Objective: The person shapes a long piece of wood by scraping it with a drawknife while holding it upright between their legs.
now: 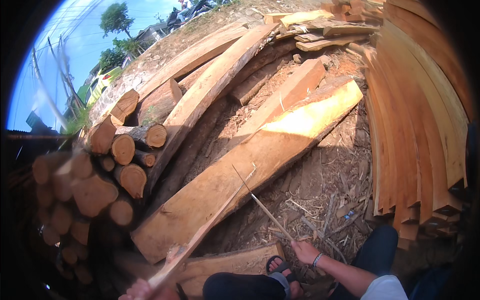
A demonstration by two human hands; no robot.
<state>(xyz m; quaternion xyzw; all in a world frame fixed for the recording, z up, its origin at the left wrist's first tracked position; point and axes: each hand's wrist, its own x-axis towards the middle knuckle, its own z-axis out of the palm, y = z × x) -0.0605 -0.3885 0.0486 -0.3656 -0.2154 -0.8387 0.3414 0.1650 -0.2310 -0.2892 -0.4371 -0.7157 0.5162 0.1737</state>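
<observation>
My left hand [139,290], partly cut off at the lower edge, is closed round the near end of a long, pale wooden strip [200,235]. The strip slants up and away to the right, tapering to a thin far end with a small curl of wood on it. In my right hand [306,252], fingers wrapped round its light wooden handle [272,217], is a long-handled knife. Its narrow dark blade [242,179] points up to the left and crosses close to the strip's far end; whether they touch I cannot tell. Behind both lies a broad, thick plank [225,172].
Cut logs [95,195] are stacked at the left. Tall sawn boards [420,115] stand along the right. A long beam [210,85] and more planks lie beyond. Wood chips [320,200] cover the ground. My sandalled foot [281,267] is beside a low slab [225,267].
</observation>
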